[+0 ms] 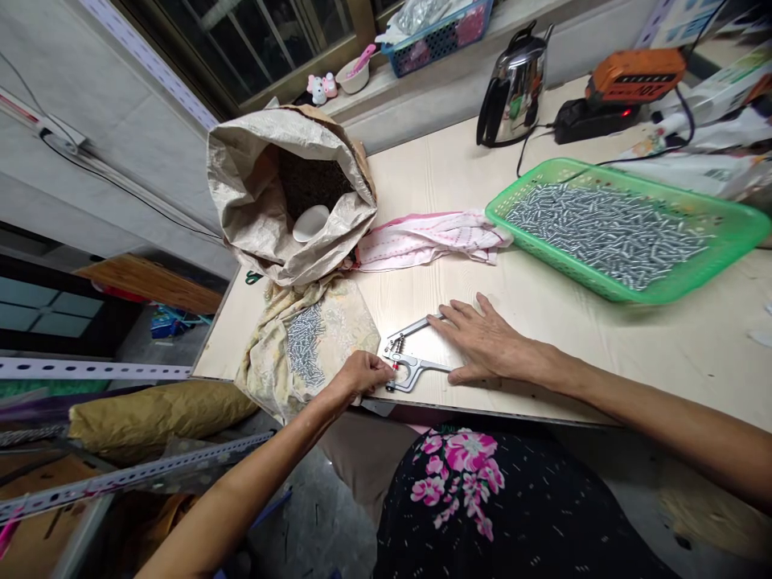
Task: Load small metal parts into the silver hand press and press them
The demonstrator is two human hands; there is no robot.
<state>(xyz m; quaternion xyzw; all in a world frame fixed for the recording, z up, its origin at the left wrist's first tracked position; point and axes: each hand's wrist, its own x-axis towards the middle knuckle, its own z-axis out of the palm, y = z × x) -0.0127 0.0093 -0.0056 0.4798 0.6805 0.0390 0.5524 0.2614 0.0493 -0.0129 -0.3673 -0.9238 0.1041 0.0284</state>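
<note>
Silver spring-loaded hand pliers [415,370] lie near the table's front edge, their handles spread apart and a small red part at the jaw. My left hand [363,373] is closed in a pinch right at the jaw; whatever the fingertips hold is too small to make out. Across the handle ends rests my right hand [482,342], fingers stretched and spread, fingertips touching the upper handle and thumb beside the lower one. Left of the pliers, a pile of small silver metal pins [305,344] sits on a patterned cloth [350,314].
An open woven sack [241,185] with a white bowl [310,223] inside stands at the back left. Beside it lies a pink-and-white towel [428,240]. A green basket [560,277] of metal pins is at right, before a kettle [515,88] and an orange battery [636,74].
</note>
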